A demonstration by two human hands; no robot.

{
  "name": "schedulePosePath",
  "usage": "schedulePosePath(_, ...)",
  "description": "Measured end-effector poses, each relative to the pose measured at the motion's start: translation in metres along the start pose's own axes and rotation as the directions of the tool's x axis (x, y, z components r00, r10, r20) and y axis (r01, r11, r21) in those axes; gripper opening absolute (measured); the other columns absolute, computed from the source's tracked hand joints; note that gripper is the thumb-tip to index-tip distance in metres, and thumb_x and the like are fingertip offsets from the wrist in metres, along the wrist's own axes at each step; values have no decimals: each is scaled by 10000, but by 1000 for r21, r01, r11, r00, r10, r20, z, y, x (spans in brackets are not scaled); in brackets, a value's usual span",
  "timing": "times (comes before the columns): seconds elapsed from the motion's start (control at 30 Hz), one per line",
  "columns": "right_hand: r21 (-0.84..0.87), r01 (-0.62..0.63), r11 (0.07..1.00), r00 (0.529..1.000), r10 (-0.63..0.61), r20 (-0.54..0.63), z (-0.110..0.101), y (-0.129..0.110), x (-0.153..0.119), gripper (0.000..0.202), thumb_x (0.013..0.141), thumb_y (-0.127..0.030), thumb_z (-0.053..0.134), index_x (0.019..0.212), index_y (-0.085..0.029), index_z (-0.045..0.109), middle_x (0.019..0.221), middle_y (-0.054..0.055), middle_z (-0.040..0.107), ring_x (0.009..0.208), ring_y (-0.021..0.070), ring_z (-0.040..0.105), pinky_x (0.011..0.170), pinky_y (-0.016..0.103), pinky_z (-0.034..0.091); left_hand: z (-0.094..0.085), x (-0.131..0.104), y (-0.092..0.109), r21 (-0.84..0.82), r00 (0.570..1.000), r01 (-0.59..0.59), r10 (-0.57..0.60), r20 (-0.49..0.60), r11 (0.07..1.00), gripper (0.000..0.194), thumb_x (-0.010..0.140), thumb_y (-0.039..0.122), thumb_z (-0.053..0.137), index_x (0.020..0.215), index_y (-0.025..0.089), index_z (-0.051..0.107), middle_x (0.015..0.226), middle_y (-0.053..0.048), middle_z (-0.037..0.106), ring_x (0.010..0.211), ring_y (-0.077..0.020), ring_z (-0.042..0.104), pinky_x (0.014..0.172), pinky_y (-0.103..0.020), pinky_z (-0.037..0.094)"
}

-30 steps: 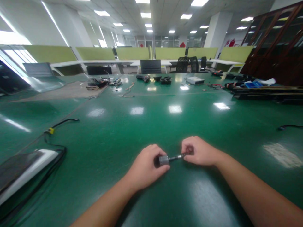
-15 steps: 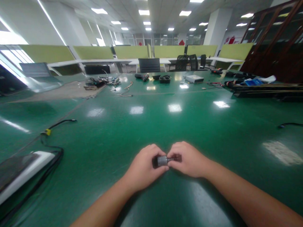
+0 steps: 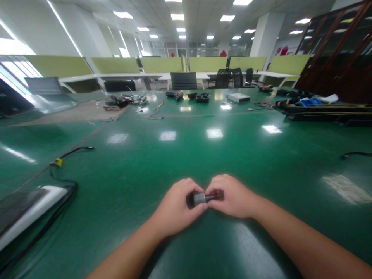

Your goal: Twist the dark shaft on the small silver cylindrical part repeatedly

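A small grey metal cylinder (image 3: 199, 198) with a dark end and a thin dark shaft lies sideways between my hands, low in the middle of the view. My left hand (image 3: 179, 207) is closed round its left part, thumb below and fingers above. The fingers of my right hand (image 3: 231, 196) pinch the dark shaft on the right. The fingertips of both hands nearly meet at the cylinder's right end. Both hands are just over the green tabletop (image 3: 186, 162). What lies inside my palms is hidden.
At the left, a white-edged device (image 3: 37, 209) lies beside black cables (image 3: 65, 197). Another cable (image 3: 357, 154) is at the right edge. Along the far side are a grey box (image 3: 238, 97), black trays (image 3: 202, 97), loose electronics and dark bars (image 3: 325, 115).
The thin dark shaft shows slightly more between the cylinder and my right fingers. Both hands have otherwise hardly moved.
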State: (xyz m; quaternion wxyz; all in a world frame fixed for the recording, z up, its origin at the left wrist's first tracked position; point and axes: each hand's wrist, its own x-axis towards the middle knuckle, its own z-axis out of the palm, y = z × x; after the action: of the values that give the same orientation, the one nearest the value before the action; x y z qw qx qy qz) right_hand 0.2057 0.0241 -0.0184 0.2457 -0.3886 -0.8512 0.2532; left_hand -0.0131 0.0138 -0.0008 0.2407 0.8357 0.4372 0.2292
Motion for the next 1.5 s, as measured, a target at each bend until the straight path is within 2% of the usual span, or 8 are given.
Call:
schedulePosePath(0.1,13,16,1000,1000,-16,-4,-2,0,-1,194,744,-214,785,929,-208,726,861,6,706,814,171,623,784,309,397,1,1,-1,3,1000,20,-20,-4,1000,166,773,255,755,921,213,692,897,-27,674,853,-214,611,759,-319,443)
schedulePosePath(0.27,49,-2,999,1000,3,-24,-1,0,-1,145,765,-177,757,904,-205,727,809,-2,694,756,152,604,755,298,396,2,1,-2,32,1000,23,-23,4,999,214,732,232,785,927,224,695,916,-26,681,888,-226,613,782,-328,447)
schedulePosePath(0.5,55,-13,998,999,15,-29,1,1,0,96,774,-183,761,861,-209,728,769,-20,679,723,137,589,736,290,386,2,0,-2,34,1000,14,-15,24,999,180,758,232,774,919,219,695,912,-21,674,885,-219,603,784,-329,435)
schedulePosePath(1.03,44,28,999,999,-27,-17,-6,2,-2,72,729,-149,739,786,-185,715,758,1,686,737,159,610,728,296,407,1,1,0,16,999,29,-29,16,999,227,708,219,836,884,220,692,895,-8,673,882,-224,600,786,-330,419)
schedulePosePath(1.23,14,37,999,999,-37,-16,-10,5,-3,82,696,-134,734,746,-188,697,724,-14,681,732,161,617,783,315,410,1,0,-1,14,999,32,-33,23,999,223,722,239,831,889,217,684,892,-5,663,876,-220,593,784,-331,415)
schedulePosePath(1.5,19,19,1000,1000,-18,-15,-17,12,-4,81,673,-130,737,701,-180,681,677,-28,648,657,132,583,727,284,400,1,0,0,12,999,41,-42,29,999,217,716,238,831,875,212,686,877,-7,660,863,-216,586,771,-323,408)
